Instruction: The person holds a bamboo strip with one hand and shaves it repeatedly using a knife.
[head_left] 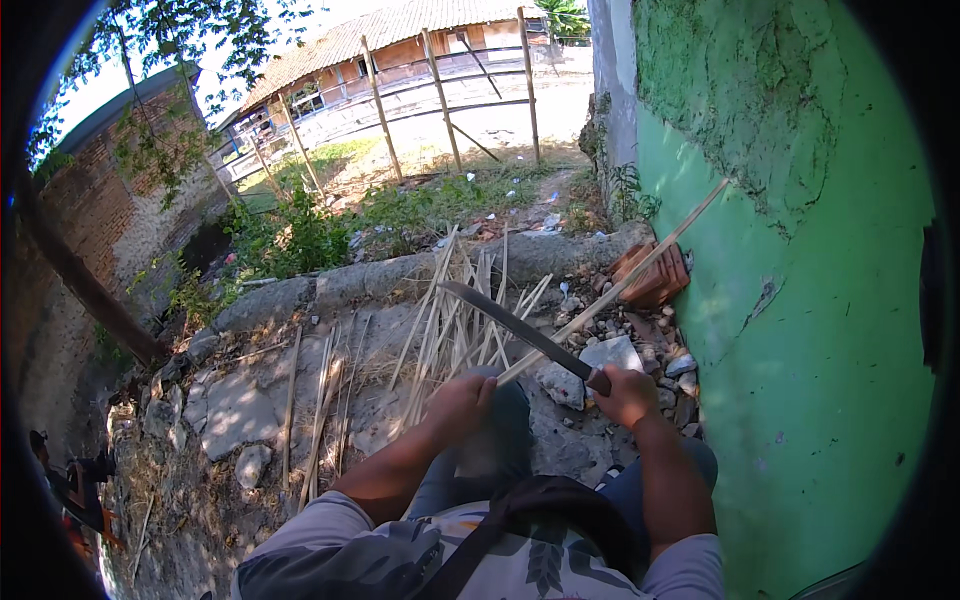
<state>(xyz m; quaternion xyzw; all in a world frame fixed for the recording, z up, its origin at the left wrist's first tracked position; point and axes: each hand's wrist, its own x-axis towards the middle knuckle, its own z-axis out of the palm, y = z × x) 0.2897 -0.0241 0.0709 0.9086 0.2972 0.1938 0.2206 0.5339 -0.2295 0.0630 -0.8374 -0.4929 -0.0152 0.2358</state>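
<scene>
My right hand (628, 398) is closed round the dark handle of a machete (510, 322). The long blade points up and to the left, crossing a pale wooden strip (690, 215) that looks like split bamboo. One end of that strip is in my closed left hand (460, 406), held over my knee. From there it slants up to the right toward the green wall. Beyond my left hand lies a loose pile of similar strips (430, 335) on the ground. Whether the blade touches the held strip, I cannot tell.
A peeling green wall (800, 400) rises close on my right, with red bricks (652, 274) and rubble (612, 355) at its foot. More strips (322, 410) lie to the left. A low stone kerb (370, 283) runs behind the pile, with plants and a pole fence (440, 100) beyond.
</scene>
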